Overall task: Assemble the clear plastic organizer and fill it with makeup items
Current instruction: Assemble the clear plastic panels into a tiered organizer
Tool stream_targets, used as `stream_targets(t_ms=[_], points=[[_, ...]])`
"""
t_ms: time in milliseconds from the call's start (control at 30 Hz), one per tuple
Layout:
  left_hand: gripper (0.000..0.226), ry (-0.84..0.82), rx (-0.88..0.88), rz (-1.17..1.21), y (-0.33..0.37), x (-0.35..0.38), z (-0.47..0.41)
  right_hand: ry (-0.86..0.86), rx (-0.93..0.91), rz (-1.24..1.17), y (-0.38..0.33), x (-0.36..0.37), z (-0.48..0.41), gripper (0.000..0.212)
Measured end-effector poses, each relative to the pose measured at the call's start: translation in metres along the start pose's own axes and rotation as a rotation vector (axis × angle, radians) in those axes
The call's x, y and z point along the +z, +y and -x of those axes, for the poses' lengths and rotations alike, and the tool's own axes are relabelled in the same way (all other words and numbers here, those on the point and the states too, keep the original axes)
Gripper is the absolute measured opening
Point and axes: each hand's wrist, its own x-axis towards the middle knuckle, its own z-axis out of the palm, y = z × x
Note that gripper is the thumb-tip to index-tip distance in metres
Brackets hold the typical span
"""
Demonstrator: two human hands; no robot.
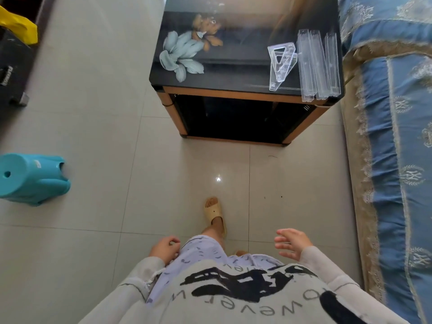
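Left hand (164, 249) and right hand (292, 244) hold nothing; the long clear plastic strips (311, 66) on the black glossy table (233, 73) look light and slick, so pinch their edges.

Grey sweatshirt (210, 311) printed "owever w" upside down, black box (11, 71) lettering illegible

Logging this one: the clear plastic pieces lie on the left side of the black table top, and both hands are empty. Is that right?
Not quite. In the head view the clear plastic pieces lie on the right side of the black table top, next to the blue bedding. The rest holds: the left hand and the right hand are both empty.
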Motion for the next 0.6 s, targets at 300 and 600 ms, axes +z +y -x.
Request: stream_targets(t_ms=[300, 600], points=[[0.011, -0.030, 0.193, -0.031, 0.138, -0.080, -0.043, 0.207, 0.029, -0.214, -0.044, -0.003, -0.009, 0.030], [0.015, 0.004, 0.241, 0.122, 0.221, -0.115, -0.070, 0.192, -0.013, -0.193, -0.127, 0.000, -0.031, 0.029]])
